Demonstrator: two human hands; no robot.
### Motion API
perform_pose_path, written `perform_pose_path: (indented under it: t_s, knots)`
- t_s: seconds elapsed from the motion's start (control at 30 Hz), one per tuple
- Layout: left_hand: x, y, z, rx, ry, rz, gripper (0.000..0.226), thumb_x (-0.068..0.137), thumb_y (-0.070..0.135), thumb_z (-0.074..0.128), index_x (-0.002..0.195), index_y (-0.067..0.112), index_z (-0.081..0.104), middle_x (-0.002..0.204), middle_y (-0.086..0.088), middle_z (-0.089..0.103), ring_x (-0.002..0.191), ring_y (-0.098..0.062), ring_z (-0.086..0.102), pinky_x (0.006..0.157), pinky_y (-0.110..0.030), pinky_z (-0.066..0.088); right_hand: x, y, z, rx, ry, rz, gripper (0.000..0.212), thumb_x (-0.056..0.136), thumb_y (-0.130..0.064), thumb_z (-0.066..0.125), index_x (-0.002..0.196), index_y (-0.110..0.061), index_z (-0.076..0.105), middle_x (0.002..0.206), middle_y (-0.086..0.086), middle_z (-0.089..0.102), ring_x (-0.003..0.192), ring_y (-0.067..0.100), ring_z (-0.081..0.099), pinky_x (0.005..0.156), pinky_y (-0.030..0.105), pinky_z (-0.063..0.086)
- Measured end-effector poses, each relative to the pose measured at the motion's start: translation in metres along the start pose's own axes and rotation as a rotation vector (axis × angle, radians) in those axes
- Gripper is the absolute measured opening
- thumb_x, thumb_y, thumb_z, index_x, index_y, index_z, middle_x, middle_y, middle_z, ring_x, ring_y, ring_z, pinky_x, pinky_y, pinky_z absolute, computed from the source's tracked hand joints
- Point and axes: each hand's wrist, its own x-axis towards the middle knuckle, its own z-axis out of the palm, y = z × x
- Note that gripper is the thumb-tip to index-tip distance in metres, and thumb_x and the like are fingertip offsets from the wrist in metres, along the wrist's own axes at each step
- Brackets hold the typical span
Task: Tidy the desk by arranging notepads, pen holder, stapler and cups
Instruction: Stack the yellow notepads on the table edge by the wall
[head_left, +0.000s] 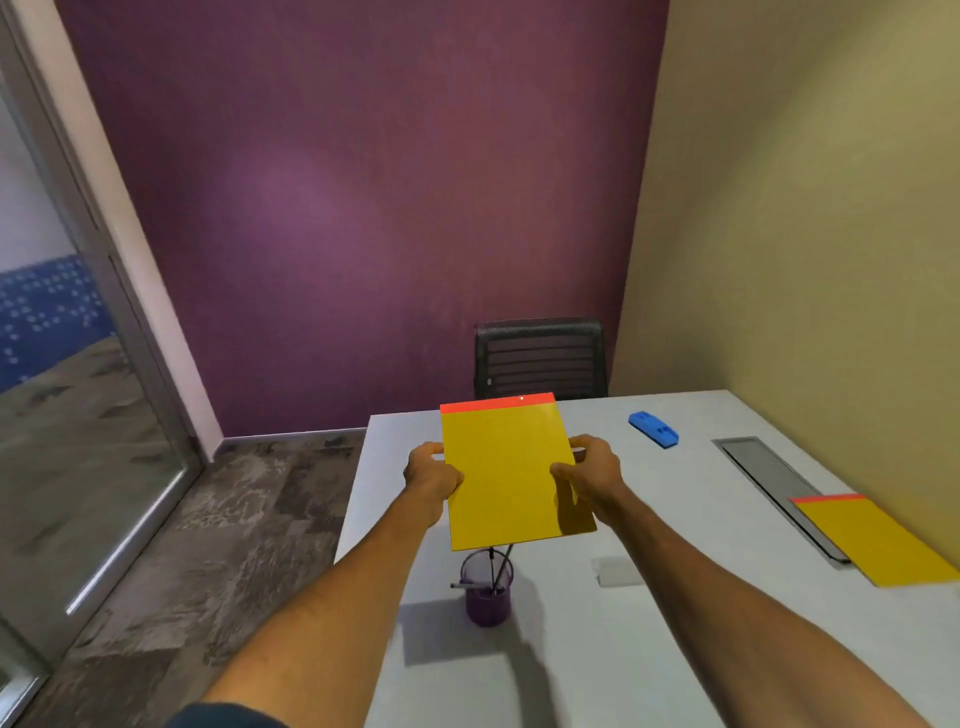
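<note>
1. Two hands carry one yellow notepad above the desk; the left hand pinches its left edge.
2. The pad hangs right over the purple pen holder, whose pens poke up close under its near edge. Lowered here, I reckon it would clip them and tip the holder.
3. The right hand pinches the right edge, thumb on top; a slack pinch could let the pad slip.
4. Further right the blue stapler lies apart, and a second notepad rests by the wall.
</note>
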Motion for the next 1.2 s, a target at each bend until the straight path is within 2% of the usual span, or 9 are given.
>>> perform_pose_path:
  t_s: [0.17,0.3,0.4,0.53,0.63,0.77,0.93,1.03,1.2]
  knots:
    - [-0.039,-0.009,0.024,0.042,-0.075,0.009,0.047,0.082,-0.013,0.062,0.125,0.006,0.054,0.115,-0.021,0.061,0.088,-0.028,0.059,0.067,-0.031,0.053,-0.047,0.027,-0.034,0.016,0.062,0.055,0.047,0.085,-0.012,0.070,0.128,-0.008,0.050,0.126,0.016,0.059,0.110,0.032,0.061,0.096,0.046,0.051]
    - [-0.069,-0.018,0.054,0.051,-0.143,-0.002,0.047,0.080,-0.012,0.065,0.123,0.006,0.056,0.113,-0.022,0.063,0.088,-0.030,0.063,0.078,-0.036,0.055,-0.083,0.053,-0.067,0.011,0.136,0.083,0.051,0.085,-0.011,0.070,0.131,-0.008,0.048,0.127,0.017,0.059,0.109,0.032,0.061,0.095,0.044,0.051]
    - [-0.089,-0.018,0.081,0.022,-0.184,-0.016,0.050,0.079,-0.013,0.066,0.125,0.004,0.056,0.115,-0.023,0.062,0.087,-0.030,0.063,0.080,-0.037,0.056,-0.103,0.070,-0.099,0.009,0.188,0.074,0.052,0.085,-0.008,0.069,0.133,-0.007,0.047,0.127,0.018,0.058,0.110,0.031,0.060,0.091,0.040,0.049]
    - [-0.111,-0.006,0.129,0.017,-0.240,-0.017,0.052,0.078,-0.013,0.067,0.125,0.005,0.055,0.118,-0.022,0.060,0.097,-0.034,0.064,0.085,-0.043,0.057,-0.120,0.095,-0.148,-0.005,0.268,0.066,0.052,0.083,-0.009,0.071,0.130,-0.004,0.050,0.123,0.018,0.060,0.109,0.031,0.060,0.090,0.038,0.050]
    - [-0.130,0.006,0.172,0.040,-0.277,0.004,0.051,0.079,-0.011,0.067,0.126,0.005,0.054,0.121,-0.021,0.058,0.098,-0.032,0.062,0.082,-0.041,0.057,-0.123,0.115,-0.192,-0.012,0.320,0.054,0.051,0.080,-0.008,0.074,0.127,-0.003,0.054,0.120,0.020,0.062,0.107,0.031,0.061,0.092,0.043,0.052]
    - [-0.157,0.019,0.237,0.055,-0.321,0.013,0.046,0.082,-0.010,0.065,0.123,0.005,0.053,0.117,-0.019,0.057,0.092,-0.027,0.059,0.076,-0.036,0.055,-0.121,0.143,-0.257,-0.049,0.363,0.046,0.054,0.078,-0.009,0.076,0.128,0.000,0.054,0.119,0.017,0.062,0.112,0.030,0.059,0.087,0.033,0.048]
    - [-0.188,0.034,0.315,0.068,-0.344,0.047,0.042,0.083,-0.008,0.065,0.122,0.003,0.053,0.115,-0.019,0.059,0.088,-0.026,0.061,0.072,-0.034,0.054,-0.106,0.182,-0.338,-0.073,0.356,0.060,0.054,0.078,-0.011,0.077,0.127,-0.001,0.054,0.111,0.015,0.061,0.108,0.028,0.058,0.092,0.038,0.048]
    - [-0.199,0.040,0.352,0.090,-0.347,0.060,0.043,0.082,-0.008,0.066,0.122,0.002,0.053,0.116,-0.020,0.059,0.089,-0.026,0.061,0.068,-0.032,0.054,-0.096,0.204,-0.376,-0.069,0.338,0.066,0.053,0.076,-0.013,0.078,0.123,-0.004,0.056,0.116,0.018,0.064,0.107,0.031,0.062,0.091,0.043,0.053]
    - [-0.205,0.051,0.407,0.139,-0.371,0.043,0.043,0.081,-0.007,0.068,0.121,0.002,0.053,0.115,-0.021,0.059,0.089,-0.026,0.063,0.063,-0.029,0.055,-0.084,0.233,-0.422,-0.048,0.317,0.109,0.038,0.076,-0.010,0.076,0.111,-0.003,0.062,0.106,0.015,0.069,0.097,0.027,0.065,0.079,0.031,0.050]
